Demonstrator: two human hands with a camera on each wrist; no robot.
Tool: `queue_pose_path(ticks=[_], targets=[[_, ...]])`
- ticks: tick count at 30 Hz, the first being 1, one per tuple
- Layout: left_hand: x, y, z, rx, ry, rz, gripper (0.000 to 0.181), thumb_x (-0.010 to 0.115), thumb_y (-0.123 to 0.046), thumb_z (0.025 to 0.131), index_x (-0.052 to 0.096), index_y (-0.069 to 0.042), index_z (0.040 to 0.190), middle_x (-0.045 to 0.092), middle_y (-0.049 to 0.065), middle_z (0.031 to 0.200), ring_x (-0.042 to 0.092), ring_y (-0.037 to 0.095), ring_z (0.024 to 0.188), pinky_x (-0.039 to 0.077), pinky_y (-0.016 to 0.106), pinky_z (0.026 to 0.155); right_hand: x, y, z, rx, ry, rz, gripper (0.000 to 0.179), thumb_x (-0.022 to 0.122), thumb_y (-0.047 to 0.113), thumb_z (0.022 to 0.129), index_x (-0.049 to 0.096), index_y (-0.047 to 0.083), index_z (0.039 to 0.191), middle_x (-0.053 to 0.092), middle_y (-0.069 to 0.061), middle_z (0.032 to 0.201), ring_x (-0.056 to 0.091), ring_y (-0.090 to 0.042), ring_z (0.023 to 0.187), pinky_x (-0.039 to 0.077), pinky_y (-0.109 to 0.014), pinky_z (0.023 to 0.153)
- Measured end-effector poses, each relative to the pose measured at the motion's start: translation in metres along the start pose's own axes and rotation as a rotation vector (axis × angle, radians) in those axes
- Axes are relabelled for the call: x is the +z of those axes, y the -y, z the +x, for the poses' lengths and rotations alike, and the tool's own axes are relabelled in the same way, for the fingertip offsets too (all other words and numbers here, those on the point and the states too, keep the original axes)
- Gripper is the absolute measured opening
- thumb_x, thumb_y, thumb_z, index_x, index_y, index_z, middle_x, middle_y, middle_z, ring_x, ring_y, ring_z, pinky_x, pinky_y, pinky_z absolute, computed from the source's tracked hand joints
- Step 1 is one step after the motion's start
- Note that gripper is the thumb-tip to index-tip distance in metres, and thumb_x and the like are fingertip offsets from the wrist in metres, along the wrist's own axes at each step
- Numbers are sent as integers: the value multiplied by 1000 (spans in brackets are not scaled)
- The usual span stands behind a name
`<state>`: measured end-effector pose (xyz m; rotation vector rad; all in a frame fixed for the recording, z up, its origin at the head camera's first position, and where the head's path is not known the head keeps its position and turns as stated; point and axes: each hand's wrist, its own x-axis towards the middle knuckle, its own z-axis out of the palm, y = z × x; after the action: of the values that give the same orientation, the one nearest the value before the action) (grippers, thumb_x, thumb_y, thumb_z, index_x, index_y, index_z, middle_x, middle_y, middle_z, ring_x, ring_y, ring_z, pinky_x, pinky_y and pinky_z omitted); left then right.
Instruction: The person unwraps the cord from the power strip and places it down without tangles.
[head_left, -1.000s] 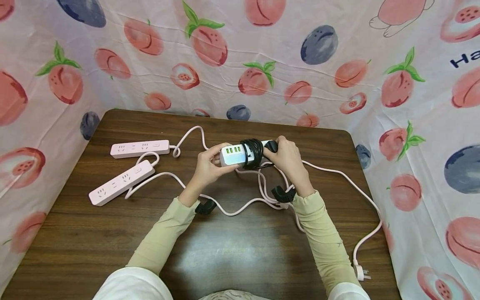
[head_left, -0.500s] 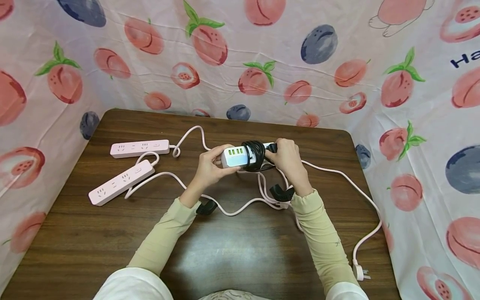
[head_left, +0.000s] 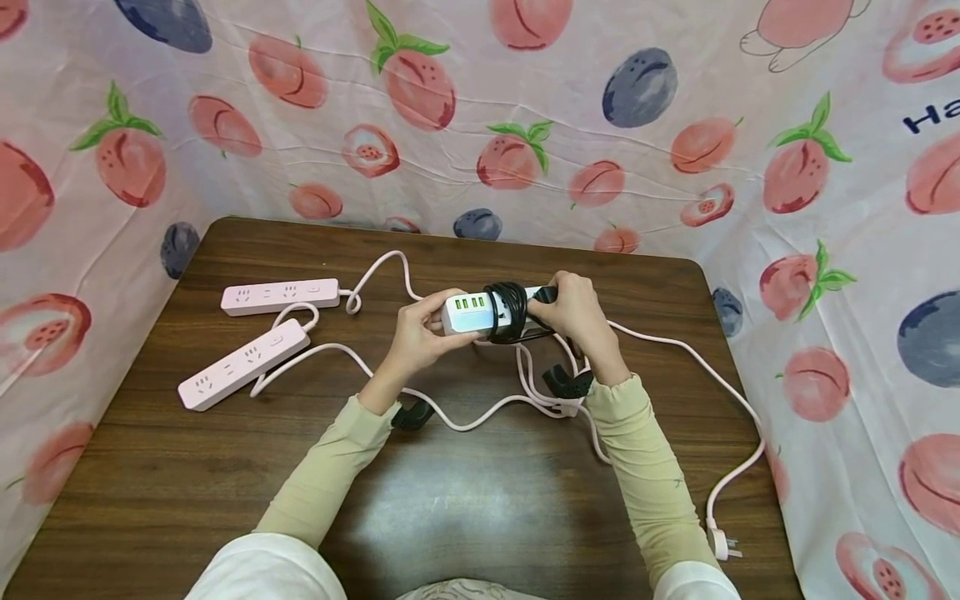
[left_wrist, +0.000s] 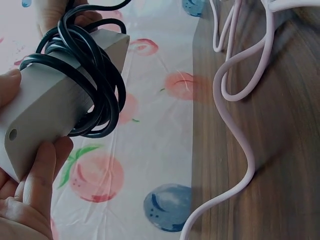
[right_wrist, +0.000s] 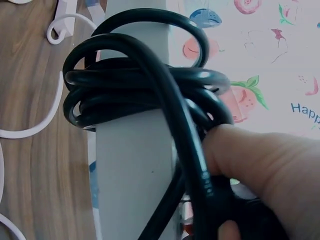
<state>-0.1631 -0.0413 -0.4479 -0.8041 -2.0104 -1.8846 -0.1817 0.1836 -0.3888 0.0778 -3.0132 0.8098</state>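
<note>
A white power strip (head_left: pixel 468 313) with green USB ports is held above the table, a black cable (head_left: pixel 510 311) wound round its middle in several turns. My left hand (head_left: pixel 417 332) grips its left end, thumb in front and fingers behind. In the left wrist view the end face of the strip shows a small round hole. At the other end, my right hand (head_left: pixel 576 315) pinches the cable's black plug (head_left: pixel 545 295) against the strip. The right wrist view shows my thumb (right_wrist: pixel 255 155) on the black plug, while most other fingers are hidden.
Two pink power strips (head_left: pixel 280 297) (head_left: pixel 243 365) lie on the left of the wooden table (head_left: pixel 450 500). Their pink cables (head_left: pixel 480 425) curl across the middle and under my hands. A pink plug (head_left: pixel 718 543) lies near the right edge. A fruit-print curtain (head_left: pixel 555 92) surrounds the table.
The white power strip has shifted very slightly right and down since a second ago. My right hand dips, then rises a little, keeping its pinch on the black plug.
</note>
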Motion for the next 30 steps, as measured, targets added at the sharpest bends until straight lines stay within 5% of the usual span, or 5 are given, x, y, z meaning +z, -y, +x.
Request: queue_pose_path(ticks=[10, 18, 22, 30], targets=[[-3, 15, 4, -47, -45, -50, 53, 78, 17, 62, 58, 15, 111, 62, 30, 100, 64, 7, 82, 54, 21, 69, 3, 5, -4, -80, -157, 54, 28, 67, 19, 79, 55, -3, 93, 62, -18, 81, 56, -30, 67, 48, -38, 58], [-9, 30, 5, -120, -179, -122, 53, 77, 14, 66, 57, 13, 115, 62, 26, 101, 65, 8, 81, 54, 21, 68, -1, 6, -27, -359, -414, 267, 36, 79, 12, 75, 58, -4, 100, 63, -17, 85, 55, -25, 67, 46, -35, 57], [-17, 28, 7, -120, -260, -201, 51, 73, 20, 67, 55, 16, 115, 63, 11, 101, 65, 9, 82, 55, 21, 68, -2, -2, -45, -359, -356, 332, 40, 82, 9, 71, 60, -3, 102, 64, -15, 85, 58, -22, 65, 46, -25, 55], [-29, 14, 8, -127, -267, -298, 50, 66, 25, 66, 49, 21, 114, 64, 0, 96, 65, 10, 81, 55, 21, 67, 21, -46, -39, -75, -74, 386, 37, 78, 7, 75, 61, -6, 104, 66, -23, 98, 67, -33, 85, 55, -27, 65]])
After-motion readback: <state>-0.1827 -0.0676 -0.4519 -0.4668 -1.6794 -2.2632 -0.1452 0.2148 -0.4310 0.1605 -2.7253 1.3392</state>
